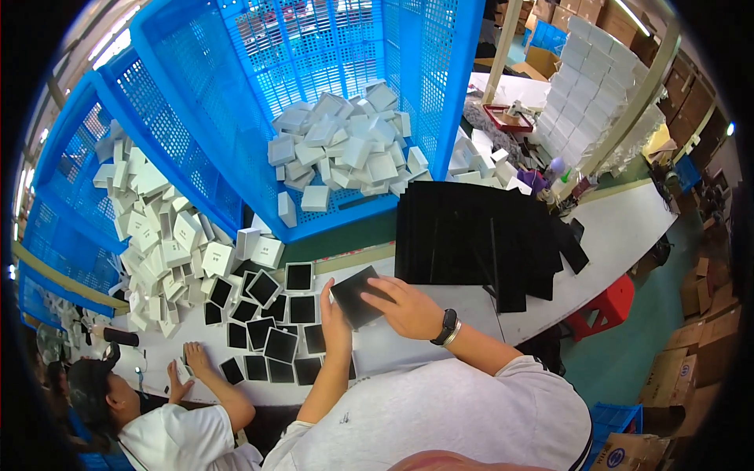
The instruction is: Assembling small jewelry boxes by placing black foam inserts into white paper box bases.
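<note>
In front of my chest, a shallow white box with a black insert (355, 301) is held tilted between my hands. My left hand (336, 322) grips its left side. From the right, my right hand (406, 308) has its fingers over the black face; its thumb is hidden. A dark watch (449, 323) sits on the right wrist. Left of my left hand, several similar white boxes with black inserts (301, 309) lie on the white table (393, 345), some overlapping. Beyond my right hand is a stack of black sheets (471, 228).
A big blue crate (322, 224) lies on its side at the back with white boxes (369, 149) inside. More white boxes (169, 243) spill from a second crate at left. A co-worker (184, 424) works at lower left. A red stool (603, 308) stands at right.
</note>
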`<state>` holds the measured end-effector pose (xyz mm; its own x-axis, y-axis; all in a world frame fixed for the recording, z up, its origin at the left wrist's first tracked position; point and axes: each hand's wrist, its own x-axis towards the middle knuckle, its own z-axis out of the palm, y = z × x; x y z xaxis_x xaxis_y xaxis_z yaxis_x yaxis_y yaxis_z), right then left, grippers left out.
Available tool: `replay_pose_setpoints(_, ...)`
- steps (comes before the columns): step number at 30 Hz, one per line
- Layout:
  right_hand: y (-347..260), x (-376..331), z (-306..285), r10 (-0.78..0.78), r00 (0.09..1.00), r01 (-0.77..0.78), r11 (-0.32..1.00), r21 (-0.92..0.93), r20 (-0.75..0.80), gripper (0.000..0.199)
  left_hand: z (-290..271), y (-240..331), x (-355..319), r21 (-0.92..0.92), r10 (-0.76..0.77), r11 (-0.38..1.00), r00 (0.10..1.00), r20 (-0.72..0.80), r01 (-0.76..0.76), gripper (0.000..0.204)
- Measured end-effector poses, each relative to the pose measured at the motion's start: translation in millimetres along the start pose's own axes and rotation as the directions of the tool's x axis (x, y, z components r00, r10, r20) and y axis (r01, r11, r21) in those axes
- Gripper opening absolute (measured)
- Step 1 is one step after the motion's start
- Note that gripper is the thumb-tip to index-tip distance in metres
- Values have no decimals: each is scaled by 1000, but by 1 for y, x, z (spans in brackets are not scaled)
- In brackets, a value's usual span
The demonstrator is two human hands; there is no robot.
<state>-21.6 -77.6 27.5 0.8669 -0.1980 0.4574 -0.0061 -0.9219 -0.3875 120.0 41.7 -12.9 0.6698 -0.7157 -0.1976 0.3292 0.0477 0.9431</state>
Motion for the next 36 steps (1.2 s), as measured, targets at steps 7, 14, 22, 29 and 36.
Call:
replay_pose_setpoints(7,-21,-27,-12,31,999,-31,999,11,43,44,11,-19,-26,14,130,991,991,-10,-130,39)
replay_pose_setpoints(14,-12,-55,8,687,713,-478,331,813,139,60,23,-11,-33,33,23,999,961,275,-33,37)
replay_pose_setpoints(22,-7,-78,35,667,651,-613,181,769,362,41,18,-33,-42,253,-9,967,990,142,-28,21)
replay_pose_setpoints(29,-1,-81,54,734,609,-656,253,711,300,28,6,-48,-35,493,13,864,982,187,-105,18)
replay_pose_setpoints(36,11,-77,68,720,581,-704,210,679,380,32,-3,-35,-29,481,-108,877,970,217,-10,17)
